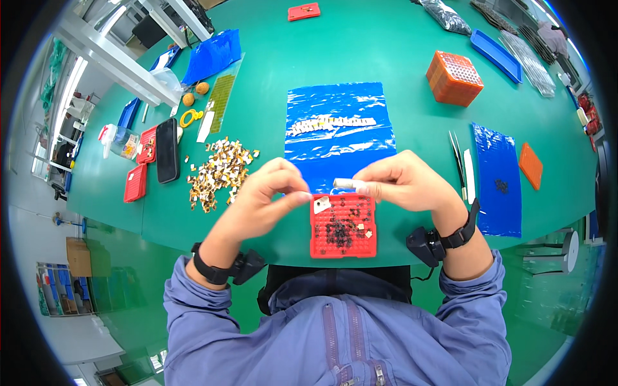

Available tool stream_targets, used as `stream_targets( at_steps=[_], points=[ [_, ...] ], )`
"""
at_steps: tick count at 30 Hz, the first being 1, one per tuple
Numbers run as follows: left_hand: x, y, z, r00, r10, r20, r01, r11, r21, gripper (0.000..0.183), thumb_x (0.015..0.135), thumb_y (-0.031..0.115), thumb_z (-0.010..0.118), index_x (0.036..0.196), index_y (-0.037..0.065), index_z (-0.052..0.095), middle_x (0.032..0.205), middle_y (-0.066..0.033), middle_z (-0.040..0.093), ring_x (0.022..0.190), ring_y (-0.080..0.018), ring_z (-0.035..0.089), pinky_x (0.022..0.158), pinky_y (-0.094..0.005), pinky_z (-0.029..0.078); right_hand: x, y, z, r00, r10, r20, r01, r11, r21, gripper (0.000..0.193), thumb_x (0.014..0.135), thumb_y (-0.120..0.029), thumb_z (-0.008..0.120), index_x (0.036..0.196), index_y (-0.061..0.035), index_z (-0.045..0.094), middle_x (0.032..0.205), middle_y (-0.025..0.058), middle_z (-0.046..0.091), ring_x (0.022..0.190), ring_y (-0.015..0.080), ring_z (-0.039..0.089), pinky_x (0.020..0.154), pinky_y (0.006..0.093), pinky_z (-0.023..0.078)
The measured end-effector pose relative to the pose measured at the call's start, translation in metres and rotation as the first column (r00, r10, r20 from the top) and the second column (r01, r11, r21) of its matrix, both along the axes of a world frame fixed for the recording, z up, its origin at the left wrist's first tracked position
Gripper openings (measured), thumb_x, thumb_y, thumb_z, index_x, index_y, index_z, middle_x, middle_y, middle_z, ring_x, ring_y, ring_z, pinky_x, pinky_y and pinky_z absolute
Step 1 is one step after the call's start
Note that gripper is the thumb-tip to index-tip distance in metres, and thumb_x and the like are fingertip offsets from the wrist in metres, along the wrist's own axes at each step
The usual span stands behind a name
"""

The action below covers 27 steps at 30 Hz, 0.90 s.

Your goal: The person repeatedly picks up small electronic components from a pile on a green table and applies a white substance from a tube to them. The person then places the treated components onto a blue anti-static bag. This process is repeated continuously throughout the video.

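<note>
My left hand (267, 199) is pinched shut above the left corner of a red grid tray (343, 226); what it pinches is too small to tell. My right hand (402, 181) holds a small silver cylinder (345, 184) pointing left, just above the tray's far edge. The tray holds several small dark parts and a white tag at its near-left corner. A blue plastic sheet (339, 132) lies beyond the hands, with a row of small pale pieces (329, 124) on it. Both wrists wear black bands.
A heap of small brown-and-white pieces (219, 172) lies left, next to a black phone (167, 150) and small red trays (136, 182). Tweezers (458, 161), a second blue sheet (499, 179) and orange trays (454, 78) sit right. The table edge runs just below the red grid tray.
</note>
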<state>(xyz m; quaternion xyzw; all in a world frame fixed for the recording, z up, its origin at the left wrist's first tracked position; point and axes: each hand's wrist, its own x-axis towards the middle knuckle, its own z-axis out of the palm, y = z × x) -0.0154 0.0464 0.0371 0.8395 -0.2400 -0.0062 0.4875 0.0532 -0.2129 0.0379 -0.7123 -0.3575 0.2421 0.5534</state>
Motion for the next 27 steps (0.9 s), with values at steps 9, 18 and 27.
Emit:
stream_targets(
  at_steps=[9,18,27],
  points=[
    [0.012,-0.042,-0.005,0.842,-0.254,-0.475,-0.16,0.724,-0.671,0.006,0.088,0.008,0.056,0.09,0.003,0.054,0.076,-0.0013,0.057,0.068,-0.0066,0.054,0.064,-0.0202,0.044,0.001,-0.001,0.006,0.998,-0.012,-0.059,0.009,0.999,-0.046,0.022,0.088,-0.021,0.058,0.085,-0.0015,0.066,0.058,0.0009,0.055,0.052,0.0054,0.046,0.048,0.022,0.038],
    [0.019,-0.035,-0.032,0.712,-0.504,-0.49,-0.22,0.503,-0.836,0.008,0.088,0.007,0.055,0.092,0.004,0.048,0.081,-0.0081,0.06,0.072,-0.0142,0.061,0.065,-0.0236,0.049,0.001,0.0,-0.002,0.999,-0.045,-0.007,0.045,0.999,0.011,0.015,0.086,-0.015,0.06,0.083,-0.0015,0.065,0.058,-0.0013,0.053,0.052,0.0033,0.043,0.046,0.021,0.034],
    [0.015,-0.036,-0.033,0.687,-0.536,-0.49,-0.222,0.487,-0.845,0.007,0.088,0.009,0.056,0.09,0.004,0.051,0.079,-0.0044,0.06,0.072,-0.0103,0.06,0.066,-0.0228,0.051,0.0,0.003,0.006,0.983,-0.03,-0.182,0.037,0.999,0.039,0.011,0.08,-0.01,0.067,0.085,-0.0007,0.064,0.063,-0.0025,0.055,0.055,0.0029,0.044,0.047,0.0196,0.034]
  ],
)
